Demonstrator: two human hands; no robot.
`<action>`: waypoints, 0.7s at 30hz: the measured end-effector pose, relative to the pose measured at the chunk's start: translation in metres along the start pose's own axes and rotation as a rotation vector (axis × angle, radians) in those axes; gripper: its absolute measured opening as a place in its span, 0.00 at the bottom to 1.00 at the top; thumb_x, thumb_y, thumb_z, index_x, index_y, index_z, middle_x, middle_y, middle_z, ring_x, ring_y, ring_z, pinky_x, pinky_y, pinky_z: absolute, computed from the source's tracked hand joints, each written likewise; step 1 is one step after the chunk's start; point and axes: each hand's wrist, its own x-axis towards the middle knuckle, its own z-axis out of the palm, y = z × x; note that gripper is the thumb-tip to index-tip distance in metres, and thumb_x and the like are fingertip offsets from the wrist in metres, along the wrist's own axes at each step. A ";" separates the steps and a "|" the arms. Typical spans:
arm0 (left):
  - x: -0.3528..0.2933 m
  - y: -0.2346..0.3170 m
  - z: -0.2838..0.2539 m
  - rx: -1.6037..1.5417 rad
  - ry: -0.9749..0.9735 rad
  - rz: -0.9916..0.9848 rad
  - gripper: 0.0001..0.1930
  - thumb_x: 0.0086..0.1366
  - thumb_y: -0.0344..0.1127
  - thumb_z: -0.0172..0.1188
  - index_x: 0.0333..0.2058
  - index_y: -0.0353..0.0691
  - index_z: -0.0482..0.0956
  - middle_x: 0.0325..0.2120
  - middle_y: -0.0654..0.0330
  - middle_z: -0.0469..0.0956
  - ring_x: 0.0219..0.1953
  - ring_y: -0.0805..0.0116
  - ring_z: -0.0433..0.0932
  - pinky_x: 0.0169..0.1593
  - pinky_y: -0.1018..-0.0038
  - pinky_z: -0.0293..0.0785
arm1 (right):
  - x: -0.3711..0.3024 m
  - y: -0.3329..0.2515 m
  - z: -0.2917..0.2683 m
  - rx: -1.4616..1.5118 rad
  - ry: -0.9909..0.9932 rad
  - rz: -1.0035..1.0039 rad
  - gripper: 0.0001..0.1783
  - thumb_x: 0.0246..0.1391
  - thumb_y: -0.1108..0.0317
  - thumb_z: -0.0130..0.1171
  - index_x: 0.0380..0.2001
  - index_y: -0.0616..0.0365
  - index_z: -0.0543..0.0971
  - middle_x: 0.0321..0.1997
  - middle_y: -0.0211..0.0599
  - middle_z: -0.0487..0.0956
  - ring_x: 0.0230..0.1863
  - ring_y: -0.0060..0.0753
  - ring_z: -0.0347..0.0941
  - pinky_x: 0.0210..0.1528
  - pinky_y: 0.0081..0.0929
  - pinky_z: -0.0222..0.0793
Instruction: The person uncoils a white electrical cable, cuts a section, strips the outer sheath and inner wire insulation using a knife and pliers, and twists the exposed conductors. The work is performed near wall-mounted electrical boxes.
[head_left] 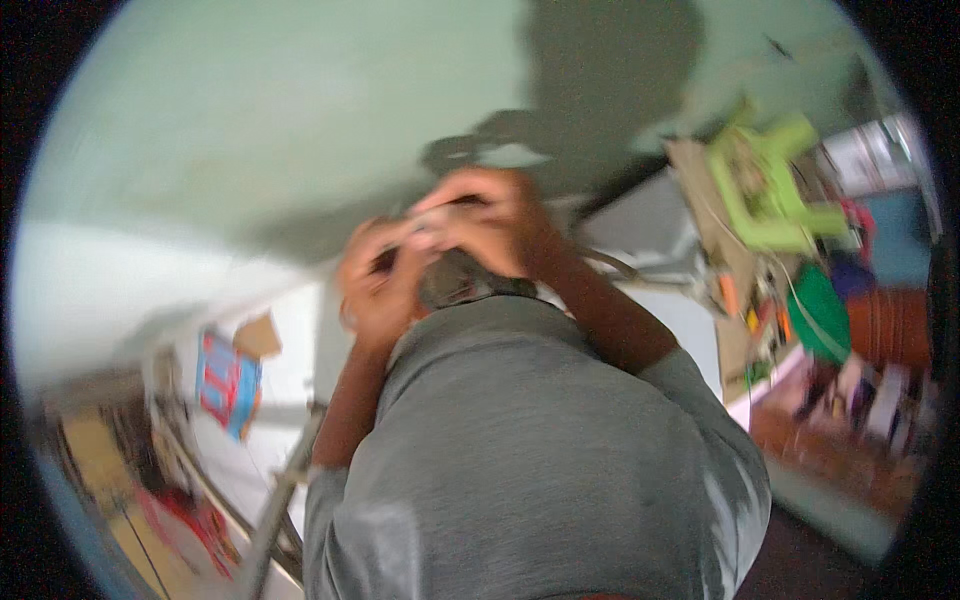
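Grey fabric of the person's shirt (520, 450) fills the lower middle of the view, and both forearms rise from it toward a small dark object (455, 278) held close in front of the chest. The right hand (490, 222) is curled over the top of that object, fingers bent down and closed on it, apparently to steady it from above. The left hand (378, 282) cups it from the near left side, fingers wrapped in, so the thing sits pinched between the two hands; blur hides what it is and exactly how each finger lies. Holding it this high and tight suggests fine work needing both hands at once.

Behind the hands stretches a pale green wall (280, 120), carrying their shadow. To the right, a cluttered shelf holds a lime-green plastic stool (770, 185) tipped among cardboard, cables and a green round thing (822, 312). Lower left, a blue and red packet (228, 385) lies on a white surface (285, 440), well apart from the hands.
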 end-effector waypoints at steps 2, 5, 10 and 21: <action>-0.005 0.002 -0.001 -0.004 0.045 -0.007 0.06 0.65 0.27 0.64 0.41 0.36 0.82 0.36 0.60 0.78 0.38 0.73 0.75 0.41 0.76 0.73 | 0.006 0.023 -0.001 -0.028 -0.073 -0.179 0.09 0.56 0.71 0.64 0.38 0.65 0.82 0.34 0.41 0.84 0.36 0.25 0.82 0.36 0.22 0.80; -0.009 -0.004 -0.007 0.139 0.070 0.028 0.04 0.66 0.27 0.63 0.38 0.34 0.80 0.37 0.59 0.76 0.38 0.72 0.76 0.41 0.76 0.74 | 0.004 0.016 0.007 0.001 -0.026 -0.105 0.07 0.51 0.71 0.63 0.32 0.64 0.82 0.27 0.35 0.84 0.32 0.23 0.82 0.33 0.22 0.77; 0.004 -0.002 0.013 0.056 0.078 0.020 0.03 0.66 0.25 0.62 0.36 0.35 0.78 0.36 0.62 0.73 0.35 0.74 0.73 0.37 0.77 0.71 | -0.002 0.014 0.000 -0.085 0.139 -0.091 0.09 0.47 0.69 0.63 0.31 0.64 0.82 0.27 0.37 0.84 0.29 0.24 0.81 0.34 0.25 0.76; 0.015 -0.014 0.019 0.005 0.035 0.072 0.04 0.62 0.22 0.63 0.35 0.38 0.80 0.36 0.60 0.75 0.41 0.71 0.73 0.44 0.74 0.71 | 0.004 0.037 0.001 -0.089 0.273 -0.180 0.11 0.45 0.68 0.69 0.32 0.62 0.81 0.33 0.39 0.83 0.36 0.24 0.80 0.37 0.25 0.77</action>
